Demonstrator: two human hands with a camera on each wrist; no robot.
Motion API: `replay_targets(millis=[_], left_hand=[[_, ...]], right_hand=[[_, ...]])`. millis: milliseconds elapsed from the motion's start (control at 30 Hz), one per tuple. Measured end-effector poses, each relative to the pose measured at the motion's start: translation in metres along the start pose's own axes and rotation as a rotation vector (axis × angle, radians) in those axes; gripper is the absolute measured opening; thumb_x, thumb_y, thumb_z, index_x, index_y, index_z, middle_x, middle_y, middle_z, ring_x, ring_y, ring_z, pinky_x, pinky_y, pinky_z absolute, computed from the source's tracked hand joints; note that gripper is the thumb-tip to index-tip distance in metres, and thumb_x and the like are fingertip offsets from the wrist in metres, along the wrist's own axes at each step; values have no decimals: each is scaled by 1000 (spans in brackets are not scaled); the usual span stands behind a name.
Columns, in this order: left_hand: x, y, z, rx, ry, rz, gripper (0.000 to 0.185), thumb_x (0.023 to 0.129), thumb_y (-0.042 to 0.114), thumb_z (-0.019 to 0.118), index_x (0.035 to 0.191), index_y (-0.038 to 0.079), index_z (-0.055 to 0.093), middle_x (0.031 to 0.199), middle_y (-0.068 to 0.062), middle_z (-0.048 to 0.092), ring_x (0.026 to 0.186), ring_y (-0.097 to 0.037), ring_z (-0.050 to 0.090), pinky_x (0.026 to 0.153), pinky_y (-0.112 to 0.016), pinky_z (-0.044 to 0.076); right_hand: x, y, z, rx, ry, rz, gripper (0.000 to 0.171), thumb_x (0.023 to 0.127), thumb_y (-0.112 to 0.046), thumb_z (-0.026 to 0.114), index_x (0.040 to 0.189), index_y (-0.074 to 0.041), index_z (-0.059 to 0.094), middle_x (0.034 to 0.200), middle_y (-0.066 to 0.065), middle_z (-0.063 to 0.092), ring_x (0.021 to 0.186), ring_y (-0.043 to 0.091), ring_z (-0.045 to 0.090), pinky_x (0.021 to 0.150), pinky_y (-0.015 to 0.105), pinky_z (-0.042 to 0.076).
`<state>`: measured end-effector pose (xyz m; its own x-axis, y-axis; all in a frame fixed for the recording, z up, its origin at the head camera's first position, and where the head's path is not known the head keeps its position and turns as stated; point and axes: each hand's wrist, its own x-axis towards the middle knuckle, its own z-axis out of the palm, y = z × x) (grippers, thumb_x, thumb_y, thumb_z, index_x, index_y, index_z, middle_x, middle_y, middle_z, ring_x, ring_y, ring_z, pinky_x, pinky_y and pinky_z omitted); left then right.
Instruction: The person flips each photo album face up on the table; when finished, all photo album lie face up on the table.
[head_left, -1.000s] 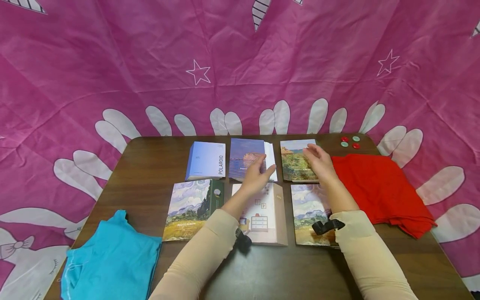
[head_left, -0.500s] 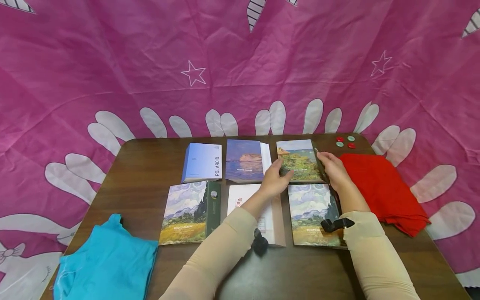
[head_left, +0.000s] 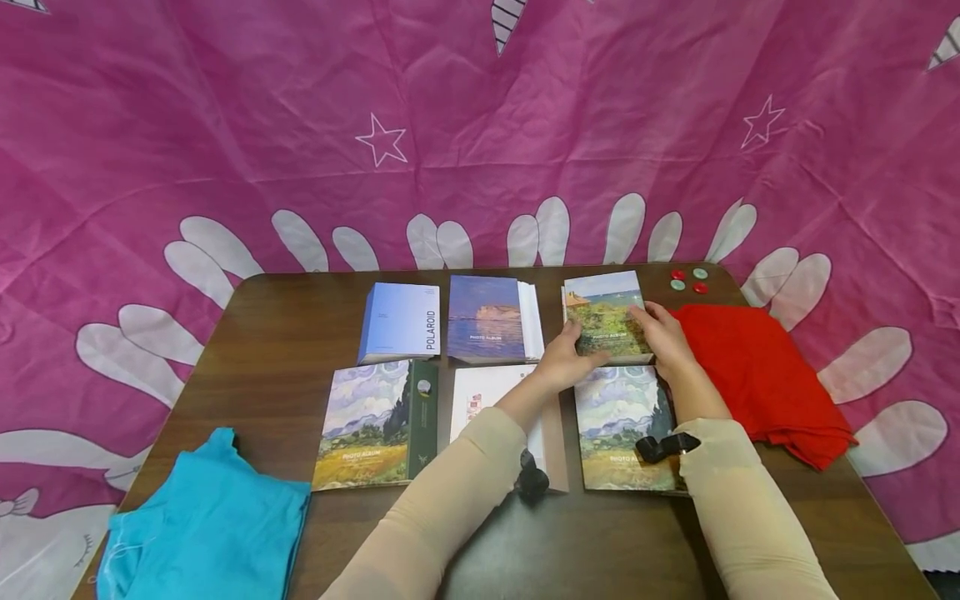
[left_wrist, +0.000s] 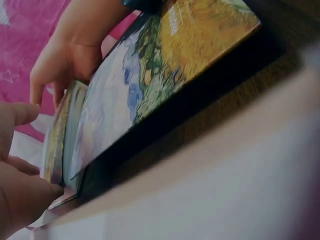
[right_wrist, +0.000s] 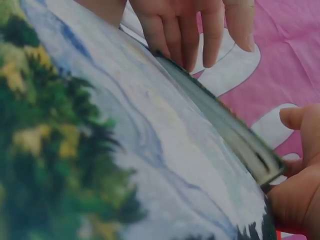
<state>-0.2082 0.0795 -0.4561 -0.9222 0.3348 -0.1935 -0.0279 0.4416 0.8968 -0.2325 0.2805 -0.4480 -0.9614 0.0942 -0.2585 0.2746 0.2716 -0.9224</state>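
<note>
Several photo albums lie in two rows on a brown table [head_left: 285, 333]. Both hands hold the back-right album [head_left: 606, 317], the one with a green landscape cover, and its near edge is raised off the table. My left hand [head_left: 573, 350] pinches its near left corner, thumb on the cover. My right hand [head_left: 651, 327] grips its right edge. The left wrist view shows that album's edge [left_wrist: 60, 135] beside my left hand's thumb [left_wrist: 20, 112]. In the right wrist view the album's edge [right_wrist: 225, 125] runs between both hands.
Other albums: a blue Polaroid one [head_left: 401, 321], a seascape one [head_left: 487, 321], a cypress one [head_left: 371, 425], a white one [head_left: 487, 396], a wheat-field one [head_left: 615, 425]. A red cloth [head_left: 750, 367] lies right, a blue cloth [head_left: 202, 525] front left, small buttons [head_left: 688, 280] back right.
My left hand moved right from the seascape album to the green landscape album. My right hand slid to its right edge, and the album has tilted up.
</note>
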Motion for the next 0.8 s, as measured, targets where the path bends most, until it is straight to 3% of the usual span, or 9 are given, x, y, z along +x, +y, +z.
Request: replay_targets(millis=[233,400,467,533,600,667,733,800], left_hand=[[0,5,6,-63,34,-12,81,95,44,69,161,17,30,169,-4,16,152,-30,24,118,-49,32],[-1,5,10,-125,-3,-7,74,94,49,67,159,30,36,169,-2,16,152,-31,21,118,-57,28],[-2,5,9,-131,-19,6,73,94,51,66,158,33,36,169,-1,16,153,-31,21,118,-58,27],[-2,7,8,-135,-33,18,72,94,53,64,158,33,36,169,0,18,153,-30,21,118,-59,26],[-3,9,6,-129,-46,46,74,95,52,64,159,32,34,167,0,23,152,-29,23,118,-58,27],[-3,12,3,-113,-59,75,75,95,51,65,160,32,32,166,2,27,152,-27,25,117,-57,29],[-3,15,2,-93,-62,102,77,95,50,67,160,31,31,163,4,32,150,-26,29,117,-54,32],[-3,18,0,-75,-53,124,78,94,48,69,160,30,32,162,4,34,149,-26,32,116,-52,34]], right_hand=[[-2,-8,-7,74,48,-9,71,102,-40,56,161,-12,26,159,19,28,142,39,27,117,58,23],[-8,-18,-12,176,41,-16,69,102,-43,56,159,-15,29,165,14,18,148,36,18,120,58,15],[-11,-22,-13,227,53,-32,60,102,-47,54,153,-19,38,165,11,18,147,32,21,118,55,21],[-15,-27,-13,286,60,-51,45,102,-49,53,141,-26,47,161,9,27,137,28,35,111,46,34],[-18,-31,-13,338,65,-74,30,103,-47,52,128,-30,51,149,8,39,120,22,47,96,34,47],[-21,-35,-12,374,74,-95,21,103,-44,53,119,-31,53,135,3,47,103,15,53,79,24,52],[-25,-38,-10,399,87,-108,24,103,-42,54,121,-26,55,127,0,49,96,12,54,70,20,53],[-28,-41,-8,396,90,-114,36,104,-44,53,131,-20,54,131,4,50,96,11,54,70,18,53]])
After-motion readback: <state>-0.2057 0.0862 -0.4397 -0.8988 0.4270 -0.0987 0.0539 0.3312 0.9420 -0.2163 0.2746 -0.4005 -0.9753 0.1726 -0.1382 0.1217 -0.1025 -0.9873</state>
